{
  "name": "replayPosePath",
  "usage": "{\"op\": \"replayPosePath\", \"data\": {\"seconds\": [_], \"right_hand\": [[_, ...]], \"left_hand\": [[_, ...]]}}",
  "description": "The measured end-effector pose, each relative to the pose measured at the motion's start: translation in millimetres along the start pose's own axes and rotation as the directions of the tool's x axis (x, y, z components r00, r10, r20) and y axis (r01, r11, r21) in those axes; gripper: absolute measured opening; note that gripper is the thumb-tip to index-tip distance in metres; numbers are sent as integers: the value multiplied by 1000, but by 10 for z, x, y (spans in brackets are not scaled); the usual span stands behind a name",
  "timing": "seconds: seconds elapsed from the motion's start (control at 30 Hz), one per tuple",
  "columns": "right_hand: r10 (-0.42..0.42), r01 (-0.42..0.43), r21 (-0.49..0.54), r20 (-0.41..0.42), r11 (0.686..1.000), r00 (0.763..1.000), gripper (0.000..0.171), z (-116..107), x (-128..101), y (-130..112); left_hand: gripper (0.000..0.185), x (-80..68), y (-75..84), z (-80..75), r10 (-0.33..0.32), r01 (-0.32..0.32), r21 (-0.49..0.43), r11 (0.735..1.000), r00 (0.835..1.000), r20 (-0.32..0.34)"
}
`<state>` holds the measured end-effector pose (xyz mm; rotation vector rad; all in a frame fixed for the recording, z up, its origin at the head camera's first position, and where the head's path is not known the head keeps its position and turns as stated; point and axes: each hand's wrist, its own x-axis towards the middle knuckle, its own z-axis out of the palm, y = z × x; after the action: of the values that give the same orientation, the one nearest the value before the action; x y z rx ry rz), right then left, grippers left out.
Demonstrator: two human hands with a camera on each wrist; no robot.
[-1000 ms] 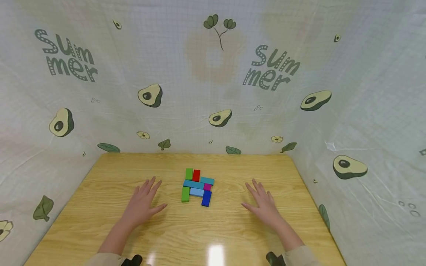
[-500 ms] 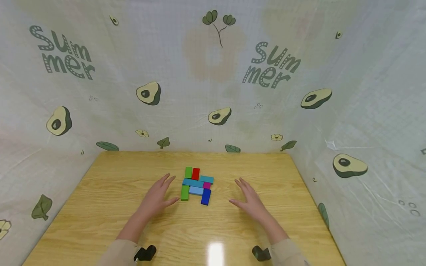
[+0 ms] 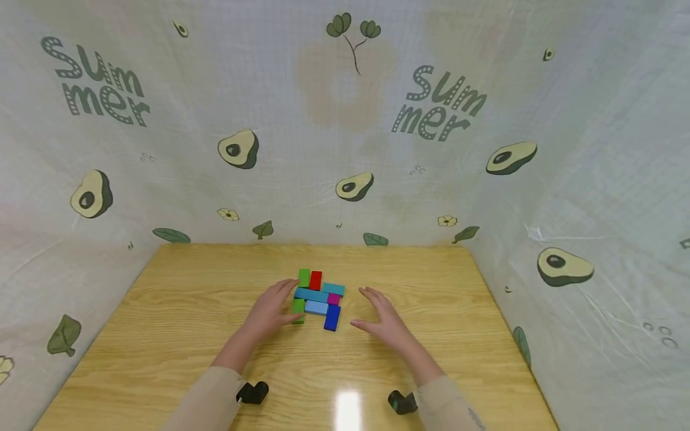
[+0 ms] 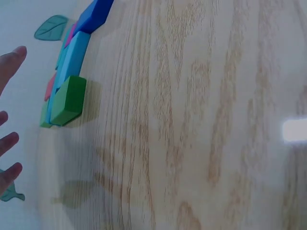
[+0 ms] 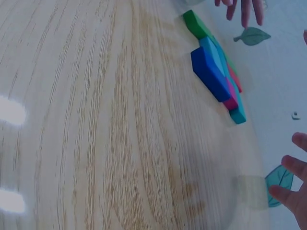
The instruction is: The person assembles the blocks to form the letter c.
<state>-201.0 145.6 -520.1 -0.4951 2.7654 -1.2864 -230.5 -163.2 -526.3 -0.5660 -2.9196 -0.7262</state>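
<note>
Several coloured blocks lie flat and close together on the wooden table [image 3: 178,335]. At the back are a green block [image 3: 304,278] and a red block [image 3: 315,280]; below them come a long blue block [image 3: 311,294], a teal block [image 3: 334,290] and a small magenta block [image 3: 333,299]. Nearest me are another green block [image 3: 298,306], a light blue block [image 3: 316,307] and a dark blue block [image 3: 332,318]. My left hand [image 3: 268,310] hovers at the group's left side, fingers spread, partly covering the green blocks. To the right, my right hand [image 3: 386,320] is held apart from the blocks, fingers spread.
A pale cloth [image 3: 291,90] printed with avocados, leaves and lettering hangs behind the table and along both sides. Black devices sit at both wrists, the left one [image 3: 253,392] and the right one [image 3: 402,402]. Light glares off the table's near part [image 3: 348,410].
Both hands have moved inward toward the blocks, the left one rightward and the right one leftward. The blocks keep their arrangement.
</note>
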Motion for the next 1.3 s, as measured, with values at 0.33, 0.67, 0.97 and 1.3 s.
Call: {"op": "replayPosePath", "data": {"seconds": [0.33,0.67,0.97,1.3], "right_hand": [[-42,38,41,91,998,995,74,141,142,-82],[-10,5,32,159,999,987,72,195,230,-162],[-9,3,31,188,1000,982,69,210,274,-152],[8,-14,28,202,999,979,70,238,303,-114]], "left_hand": [[79,248,-22,82,-6,5,5,1000,996,85],[51,492,-65,109,14,-25,48,999,976,219],[34,625,-53,119,39,-73,103,992,953,299],[30,720,-53,168,25,-81,159,984,944,330]]}}
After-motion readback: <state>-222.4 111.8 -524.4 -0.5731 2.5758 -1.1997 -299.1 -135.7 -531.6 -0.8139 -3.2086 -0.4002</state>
